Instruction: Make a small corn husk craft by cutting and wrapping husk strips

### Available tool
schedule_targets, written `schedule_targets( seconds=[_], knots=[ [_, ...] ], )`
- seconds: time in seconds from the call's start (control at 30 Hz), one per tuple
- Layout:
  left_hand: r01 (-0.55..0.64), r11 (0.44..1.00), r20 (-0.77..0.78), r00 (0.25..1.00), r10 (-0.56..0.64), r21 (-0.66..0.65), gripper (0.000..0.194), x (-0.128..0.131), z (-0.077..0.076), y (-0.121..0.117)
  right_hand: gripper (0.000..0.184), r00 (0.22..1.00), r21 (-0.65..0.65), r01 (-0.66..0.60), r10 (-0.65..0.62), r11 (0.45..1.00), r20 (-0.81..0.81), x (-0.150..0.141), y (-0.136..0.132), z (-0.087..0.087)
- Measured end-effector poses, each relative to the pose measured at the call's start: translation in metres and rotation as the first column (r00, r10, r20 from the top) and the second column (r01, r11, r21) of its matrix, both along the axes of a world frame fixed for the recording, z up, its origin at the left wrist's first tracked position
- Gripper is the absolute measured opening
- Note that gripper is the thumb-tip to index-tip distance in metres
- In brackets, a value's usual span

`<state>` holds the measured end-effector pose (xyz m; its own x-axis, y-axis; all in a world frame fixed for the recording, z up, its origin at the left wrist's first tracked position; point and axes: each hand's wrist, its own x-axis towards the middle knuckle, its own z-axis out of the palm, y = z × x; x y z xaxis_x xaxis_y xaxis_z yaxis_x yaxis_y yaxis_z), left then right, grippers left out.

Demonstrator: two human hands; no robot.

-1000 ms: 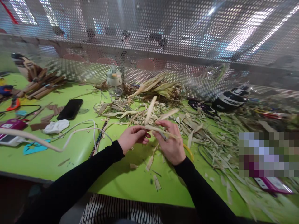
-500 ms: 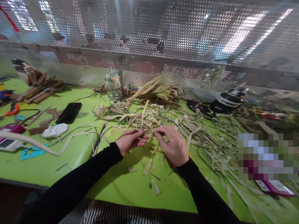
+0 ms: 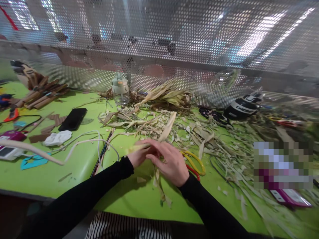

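Note:
Both hands meet over the middle of the table, working on dry corn husk strips. A pale corn husk strip (image 3: 168,127) stands up out of them, tilted to the right, and another piece lies across the back of the left hand. My left hand (image 3: 138,157) is closed on the husk, its fingertips mostly covered by the right. My right hand (image 3: 171,164) reaches across it, thumb and fingers pinched at the husk. A thin husk tail (image 3: 158,182) hangs below them. Beside the right wrist lies a tool with one yellow and one red handle (image 3: 196,162), its head hidden.
Husk scraps (image 3: 149,121) cover the table behind the hands and to the right. A clear bottle (image 3: 121,91) and a husk bundle (image 3: 171,96) stand before the perforated metal screen (image 3: 87,74). To the left are a phone (image 3: 73,119), white cable (image 3: 84,141) and crumpled tissue (image 3: 57,137).
My right hand has moved left and now overlaps the left hand. The husk strip has swung and stands tilted right. The yellow-and-red-handled tool shows more beside the right wrist.

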<state>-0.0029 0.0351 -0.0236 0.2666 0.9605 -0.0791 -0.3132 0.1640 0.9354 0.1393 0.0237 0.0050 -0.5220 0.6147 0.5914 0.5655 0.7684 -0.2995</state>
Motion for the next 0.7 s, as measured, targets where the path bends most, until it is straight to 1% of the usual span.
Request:
schedule_targets(
  seconds=[0.03,0.1,0.17,0.23,0.33,0.43,0.5,0.53,0.63,0.7],
  knots=[
    [0.000,1.000,0.000,1.000,0.000,-0.003,0.026,0.001,0.000,0.000,0.019,1.000,0.007,-0.016,0.016,1.000,0.015,0.000,-0.001,0.000],
    [0.008,0.998,0.040,0.999,-0.005,-0.057,0.034,0.001,0.002,-0.001,0.008,1.000,-0.006,-0.026,0.026,1.000,0.003,0.000,-0.002,-0.002],
    [0.046,0.993,0.107,0.994,-0.035,-0.105,0.036,0.000,0.006,-0.002,0.005,0.999,-0.041,-0.012,0.010,0.999,-0.049,0.003,-0.001,-0.004],
    [0.076,0.988,0.176,0.983,-0.052,-0.131,0.034,-0.002,0.011,-0.003,0.003,0.994,-0.079,0.013,-0.021,0.997,-0.108,0.007,0.000,-0.005],
    [0.086,0.984,0.231,0.972,-0.048,-0.159,0.031,-0.005,0.016,-0.004,0.004,0.984,-0.095,0.039,-0.055,0.995,-0.169,0.010,0.002,-0.003],
    [0.061,0.985,0.206,0.978,-0.026,-0.162,0.028,-0.006,0.017,-0.004,0.003,0.986,-0.129,0.016,-0.037,0.992,-0.162,0.010,0.005,-0.001],
    [0.039,0.987,0.166,0.986,-0.013,-0.155,0.028,-0.006,0.017,-0.004,0.002,0.982,-0.198,-0.020,-0.018,0.980,-0.187,0.010,0.006,-0.001],
    [0.034,0.988,0.153,0.988,-0.011,-0.150,0.029,-0.006,0.018,-0.004,0.003,0.974,-0.240,-0.035,-0.021,0.970,-0.227,0.010,0.007,-0.002],
    [0.018,0.990,0.144,0.990,0.003,-0.143,0.028,-0.006,0.021,-0.004,0.009,0.920,-0.352,-0.064,-0.082,0.934,-0.383,0.010,0.008,-0.006],
    [-0.001,0.989,0.138,0.990,0.022,-0.146,0.027,-0.007,0.024,-0.004,0.013,0.881,-0.410,-0.054,-0.150,0.911,-0.448,0.009,0.008,-0.008]
  ],
)
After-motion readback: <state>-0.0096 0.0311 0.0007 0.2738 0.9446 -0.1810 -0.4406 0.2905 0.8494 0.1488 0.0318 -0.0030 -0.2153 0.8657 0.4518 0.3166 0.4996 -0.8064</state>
